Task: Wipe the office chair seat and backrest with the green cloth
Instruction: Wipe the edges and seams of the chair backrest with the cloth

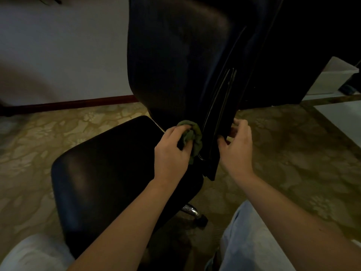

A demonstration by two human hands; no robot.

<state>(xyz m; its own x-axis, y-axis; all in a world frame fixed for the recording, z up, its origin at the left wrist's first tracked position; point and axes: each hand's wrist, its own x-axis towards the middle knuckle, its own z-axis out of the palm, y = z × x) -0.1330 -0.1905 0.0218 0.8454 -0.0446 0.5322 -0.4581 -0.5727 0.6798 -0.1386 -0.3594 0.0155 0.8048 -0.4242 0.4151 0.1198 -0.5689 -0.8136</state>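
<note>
Now, the left hand (172,151) has the green cloth (192,133) bunched up in its curled fingers and pushed against the very bottom of the backrest (175,55), right where it drops toward the seat (109,163). Just to the right of it, the right hand (237,145) grips the backrest's lower edge, thumb and fingers curled round it, by the look of it steadying the panel. So the cloth sits at the low end of a tall surface. The backrest's long axis runs up and away from both hands, and nearly all of its dark face lies above the cloth. The seat spreads out to the left of and below the left hand, close by, reaching back toward the person's knees. That makes the left hand the nearer one to both surfaces, and it carries the cloth already, so no handover looks needed. Judging from this, the wipe is at the foot of the backrest. The next stroke would either climb straight up the panel or sweep leftward down onto the seat. Beyond the right hand lies patterned floor (293,153).
</note>
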